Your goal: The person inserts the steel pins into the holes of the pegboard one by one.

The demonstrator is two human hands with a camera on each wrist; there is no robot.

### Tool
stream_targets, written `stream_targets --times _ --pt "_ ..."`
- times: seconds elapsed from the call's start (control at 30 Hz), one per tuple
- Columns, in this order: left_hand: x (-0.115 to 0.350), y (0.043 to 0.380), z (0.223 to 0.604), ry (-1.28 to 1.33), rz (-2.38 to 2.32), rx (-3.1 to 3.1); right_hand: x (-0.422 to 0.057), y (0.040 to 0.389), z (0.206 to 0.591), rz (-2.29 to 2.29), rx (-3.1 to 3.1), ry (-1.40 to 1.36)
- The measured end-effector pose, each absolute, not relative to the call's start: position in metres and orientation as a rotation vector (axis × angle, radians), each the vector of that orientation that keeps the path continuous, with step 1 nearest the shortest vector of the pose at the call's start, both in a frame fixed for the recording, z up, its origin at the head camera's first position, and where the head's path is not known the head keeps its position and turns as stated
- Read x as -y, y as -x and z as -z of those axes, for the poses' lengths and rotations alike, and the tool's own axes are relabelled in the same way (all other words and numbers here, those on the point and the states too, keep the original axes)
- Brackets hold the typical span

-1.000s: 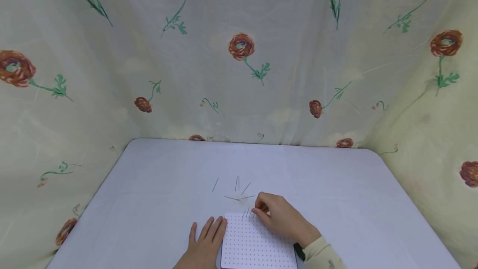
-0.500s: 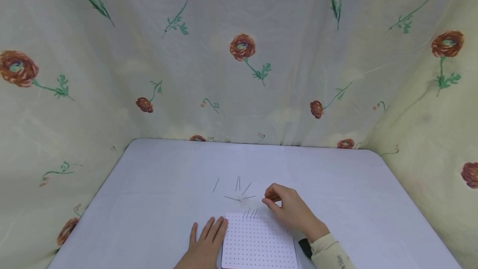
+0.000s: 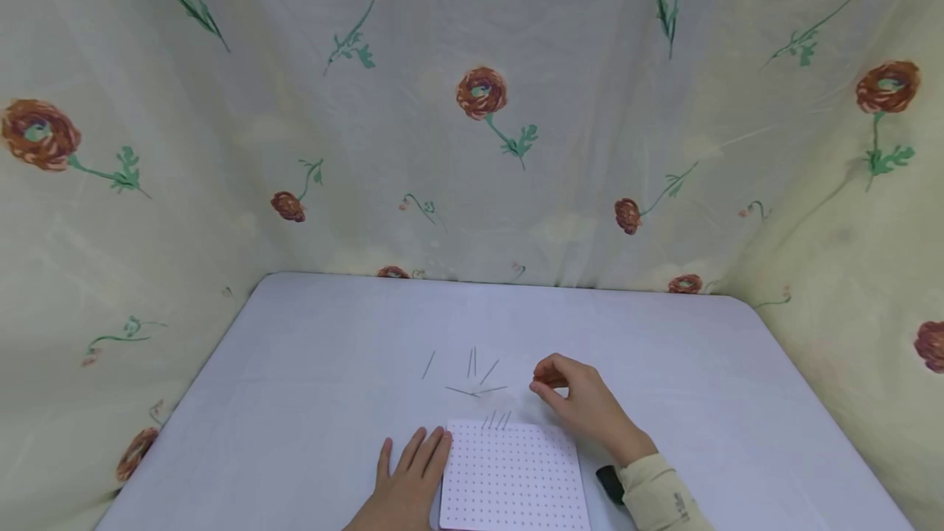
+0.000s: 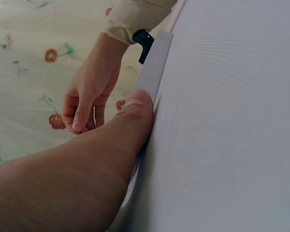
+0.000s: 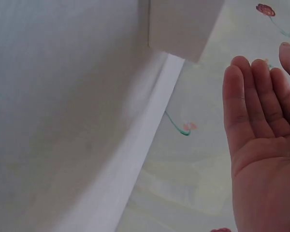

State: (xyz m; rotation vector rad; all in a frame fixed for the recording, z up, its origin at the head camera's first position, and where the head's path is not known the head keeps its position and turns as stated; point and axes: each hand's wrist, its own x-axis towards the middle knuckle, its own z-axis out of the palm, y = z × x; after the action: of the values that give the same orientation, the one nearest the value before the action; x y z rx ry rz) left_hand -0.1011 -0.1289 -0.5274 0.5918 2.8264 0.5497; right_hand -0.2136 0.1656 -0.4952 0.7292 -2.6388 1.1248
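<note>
On the smooth tabletop (image 3: 354, 342), a flat, dotted board (image 3: 512, 474) is lying near. The left hand (image 3: 404, 486) is resting spread at its left edge, the right hand (image 3: 583, 400) hovering loosely curved; thin, straight rods (image 3: 490, 372) are lying beyond.

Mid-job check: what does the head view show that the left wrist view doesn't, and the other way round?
Only the head view: the thin sticks and the dotted top of the board. Only the left wrist view: the left thumb, against the board's side. Both: parts of the left hand, the right hand, the table and the floral curtain.
</note>
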Motion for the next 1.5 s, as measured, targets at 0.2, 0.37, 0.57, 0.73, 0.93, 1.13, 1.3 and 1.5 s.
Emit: stream_targets --times 0.2,0.37,0.57,0.73,0.93,1.13,1.3,1.5 --pt "0.129 0.099 0.529 -0.597 -0.559 -2.826 -0.166 0.217 0.496 -1.176 2.696 -0.750" --pt "0.128 0.099 0.529 -0.595 -0.518 -2.866 -0.165 0.226 0.495 -1.164 2.772 -0.775" --pt "0.127 0.100 0.525 -0.600 -0.493 -2.871 -0.163 0.232 0.498 -1.152 2.823 -0.779" --pt "0.127 0.101 0.523 -0.585 -0.486 -2.857 -0.159 0.236 0.500 -1.162 2.883 -0.745" --pt "0.127 0.101 0.523 -0.559 -0.485 -2.828 -0.159 0.241 0.507 -1.174 2.950 -0.682" --pt "0.126 0.102 0.521 -0.534 -0.508 -2.800 -0.160 0.245 0.511 -1.178 2.971 -0.679" --pt "0.126 0.102 0.521 -0.542 -0.509 -2.799 -0.158 0.247 0.513 -1.162 3.002 -0.681" --pt "0.127 0.100 0.520 -0.551 -0.511 -2.813 -0.156 0.248 0.515 -1.135 3.034 -0.679"
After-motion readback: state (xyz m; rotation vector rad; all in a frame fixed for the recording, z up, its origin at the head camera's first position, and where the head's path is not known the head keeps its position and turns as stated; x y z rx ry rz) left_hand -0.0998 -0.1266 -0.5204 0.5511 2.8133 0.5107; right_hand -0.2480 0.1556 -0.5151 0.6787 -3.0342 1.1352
